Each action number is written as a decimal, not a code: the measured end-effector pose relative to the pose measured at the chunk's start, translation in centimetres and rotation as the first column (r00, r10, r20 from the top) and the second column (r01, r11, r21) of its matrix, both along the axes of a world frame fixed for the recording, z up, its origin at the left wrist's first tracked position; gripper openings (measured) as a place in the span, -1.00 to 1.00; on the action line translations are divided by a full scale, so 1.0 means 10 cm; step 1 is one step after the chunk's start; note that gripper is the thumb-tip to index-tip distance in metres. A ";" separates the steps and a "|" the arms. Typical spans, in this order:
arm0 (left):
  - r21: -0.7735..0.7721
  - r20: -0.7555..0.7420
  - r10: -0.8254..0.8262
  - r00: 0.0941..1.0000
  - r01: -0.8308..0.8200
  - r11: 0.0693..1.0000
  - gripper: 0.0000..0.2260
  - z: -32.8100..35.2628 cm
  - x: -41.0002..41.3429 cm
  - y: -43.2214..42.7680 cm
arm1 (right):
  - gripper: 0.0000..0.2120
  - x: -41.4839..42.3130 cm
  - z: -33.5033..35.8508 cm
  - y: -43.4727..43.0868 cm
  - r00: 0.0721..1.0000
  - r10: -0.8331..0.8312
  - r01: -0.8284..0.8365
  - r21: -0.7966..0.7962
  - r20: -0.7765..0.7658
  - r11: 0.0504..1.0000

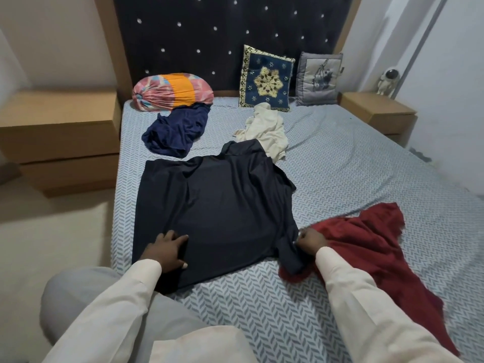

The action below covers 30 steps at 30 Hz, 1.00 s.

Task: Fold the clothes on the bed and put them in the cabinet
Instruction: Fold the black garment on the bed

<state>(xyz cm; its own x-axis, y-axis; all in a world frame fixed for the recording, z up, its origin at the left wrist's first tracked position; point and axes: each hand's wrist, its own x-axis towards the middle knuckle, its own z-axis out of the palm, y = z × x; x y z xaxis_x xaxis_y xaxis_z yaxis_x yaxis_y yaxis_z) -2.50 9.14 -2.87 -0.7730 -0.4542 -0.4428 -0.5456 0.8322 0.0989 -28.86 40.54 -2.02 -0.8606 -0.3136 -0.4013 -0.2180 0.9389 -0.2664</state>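
A dark navy shirt (pixel 222 205) lies spread flat on the patterned bed sheet (pixel 353 169) in front of me. My left hand (pixel 167 251) rests flat on its near left part, fingers spread. My right hand (pixel 310 241) pinches the shirt's right sleeve at its near right corner. A red garment (pixel 366 247) lies crumpled under and to the right of my right arm. Farther back lie a crumpled blue garment (pixel 175 131) and a cream garment (pixel 267 129). No cabinet for the clothes is recognisable in view.
A striped pink and orange bolster (pixel 172 91), a blue embroidered cushion (pixel 267 78) and a grey cushion (pixel 318 78) lean at the dark headboard. Wooden bedside units stand left (pixel 60 132) and right (pixel 379 112), the right one bearing a small white figurine (pixel 387 81). My knee is at the bed's near left edge.
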 end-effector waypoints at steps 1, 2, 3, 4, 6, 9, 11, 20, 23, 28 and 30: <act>-0.005 0.009 0.004 1.000 -0.003 1.000 -0.19 -0.01 -0.02 0.00 | -0.84 -0.04 -0.02 -0.02 1.000 -0.021 0.020 -0.050 -0.001 0.999; -0.010 0.016 0.009 1.000 -0.009 1.000 -0.18 -0.01 -0.02 -0.01 | -0.81 -0.07 -0.01 -0.04 0.999 -0.042 0.043 -0.095 0.004 0.995; -0.012 0.027 0.020 0.999 -0.020 1.000 -0.17 0.00 -0.02 -0.02 | -0.81 -0.10 0.03 -0.06 0.999 -0.047 0.045 -0.136 -0.016 0.990; -0.012 0.037 0.028 0.999 -0.027 1.000 -0.15 -0.01 -0.03 -0.02 | -0.85 -0.12 0.08 -0.02 0.999 -0.032 0.027 -0.167 -0.025 0.986; -0.007 0.067 0.045 0.997 -0.044 0.999 -0.11 0.00 -0.07 -0.02 | -0.99 -0.26 0.09 0.08 1.000 0.013 -0.012 -0.197 0.004 0.980; -0.019 0.105 0.063 0.992 -0.061 0.998 -0.09 0.04 -0.13 0.03 | -0.82 -0.42 0.14 0.36 0.989 -0.142 0.148 -0.344 0.044 0.927; -0.028 0.136 0.069 0.988 -0.066 0.997 -0.10 0.06 -0.17 0.07 | -0.67 -0.51 0.12 0.61 0.934 -0.357 0.341 -0.334 0.014 0.879; -0.055 0.222 0.125 0.967 -0.116 0.992 -0.08 0.07 -0.28 0.12 | -0.78 -0.59 0.04 0.44 0.947 -0.321 0.305 -0.246 -0.028 0.920; -0.044 0.211 0.128 0.969 -0.121 0.992 -0.06 0.06 -0.25 0.09 | -0.59 -0.61 0.00 0.23 0.951 -0.303 0.282 -0.246 -0.052 0.927; 0.001 0.120 0.158 0.980 -0.159 0.987 -0.18 0.13 -0.27 -0.07 | -0.64 -0.63 -0.06 0.16 0.907 -0.338 0.350 0.005 -0.251 0.937; -0.002 0.029 0.191 0.981 -0.191 0.982 -0.36 0.14 -0.33 -0.17 | -0.60 -0.64 -0.04 0.02 0.867 -0.299 0.338 0.030 -0.398 0.941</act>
<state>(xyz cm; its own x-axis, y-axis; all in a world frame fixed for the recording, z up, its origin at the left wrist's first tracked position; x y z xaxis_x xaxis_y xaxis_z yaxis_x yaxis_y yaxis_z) -5.81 7.41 -1.49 -0.6589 -0.5918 -0.4644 -0.6971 0.7124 0.0812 -35.24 40.70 -2.43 -0.9990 0.0269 -0.0345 0.0312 0.9912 -0.1290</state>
